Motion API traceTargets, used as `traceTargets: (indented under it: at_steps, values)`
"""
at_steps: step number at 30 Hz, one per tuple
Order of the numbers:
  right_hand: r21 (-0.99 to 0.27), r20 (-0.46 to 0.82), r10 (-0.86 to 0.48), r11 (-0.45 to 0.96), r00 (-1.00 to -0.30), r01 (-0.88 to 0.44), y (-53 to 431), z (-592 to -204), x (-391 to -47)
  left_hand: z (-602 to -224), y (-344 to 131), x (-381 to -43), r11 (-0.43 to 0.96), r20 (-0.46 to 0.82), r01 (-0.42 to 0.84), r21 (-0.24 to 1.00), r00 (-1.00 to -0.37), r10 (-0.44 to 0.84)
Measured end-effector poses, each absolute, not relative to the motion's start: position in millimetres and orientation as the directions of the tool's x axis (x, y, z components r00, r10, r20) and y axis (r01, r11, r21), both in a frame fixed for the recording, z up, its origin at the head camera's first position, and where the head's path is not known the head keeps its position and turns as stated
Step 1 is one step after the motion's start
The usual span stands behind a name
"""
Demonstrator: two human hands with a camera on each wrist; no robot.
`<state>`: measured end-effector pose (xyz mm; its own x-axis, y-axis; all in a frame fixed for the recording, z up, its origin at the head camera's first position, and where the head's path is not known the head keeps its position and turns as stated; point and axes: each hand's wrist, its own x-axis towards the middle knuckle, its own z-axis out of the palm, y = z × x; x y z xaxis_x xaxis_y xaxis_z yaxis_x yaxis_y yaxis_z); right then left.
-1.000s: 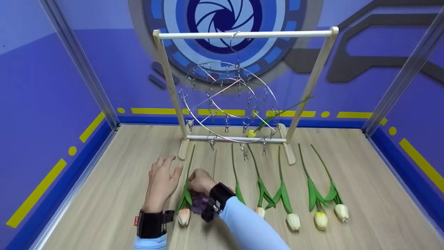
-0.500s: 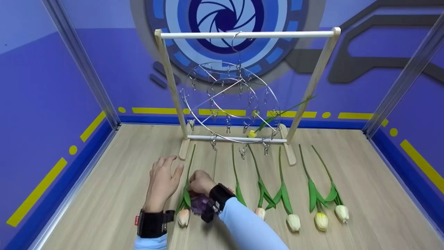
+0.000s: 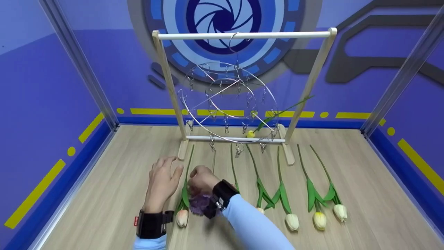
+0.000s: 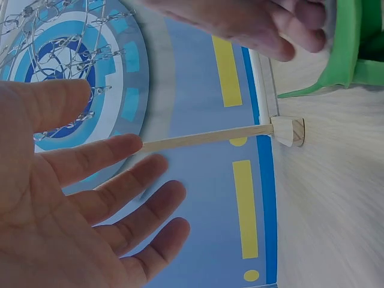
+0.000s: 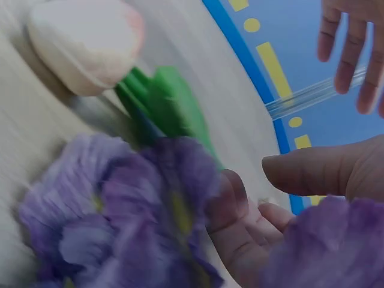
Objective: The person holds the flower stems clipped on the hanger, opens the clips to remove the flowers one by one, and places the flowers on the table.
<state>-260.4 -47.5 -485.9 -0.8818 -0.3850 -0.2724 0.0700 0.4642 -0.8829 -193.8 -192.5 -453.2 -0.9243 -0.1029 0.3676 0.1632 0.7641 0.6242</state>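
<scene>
My right hand (image 3: 203,180) holds a purple flower (image 3: 200,205), fingers curled over its stem just above the ruffled petals. In the right wrist view, purple petals (image 5: 114,222) fill the lower part and the gripped stem is hidden. My left hand (image 3: 162,180) is raised to the left with its fingers spread, holding nothing. Between the hands lies a pinkish-white tulip (image 3: 182,218) with green leaves, its stem pointing at the wooden rack (image 3: 166,73). From the rack's top bar hangs a round wire clip hanger (image 3: 229,97) with several metal clips.
More white tulips (image 3: 292,222) lie in a row to the right, blooms toward me. One yellow-tinged tulip (image 3: 319,221) is among them. A yellow tulip (image 3: 251,134) tilts head down at the hanger's right side. Blue printed walls (image 3: 62,104) enclose the wooden table (image 3: 114,194).
My right wrist has shifted slightly to the right, and the purple bloom has turned a little with it. The left hand stays in place. The hanger's front clips sway slightly.
</scene>
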Motion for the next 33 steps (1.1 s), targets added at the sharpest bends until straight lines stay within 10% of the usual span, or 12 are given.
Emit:
traceTargets:
  at_steps: [16, 33]
  values:
    - [-0.967, -0.173, -0.592, 0.255, -0.788, 0.02, 21.8, -460.4, -267.6, -449.9, -186.0, -192.8, 0.764, 0.393, 0.192, 0.617, -0.915, -0.087]
    - [-0.918, -0.027, -0.516, 0.352, -0.856, -0.183, 120.1, -455.6, -262.0, -440.7, -172.7, -187.4, 0.737, 0.469, 0.287, 0.611, -0.882, -0.045]
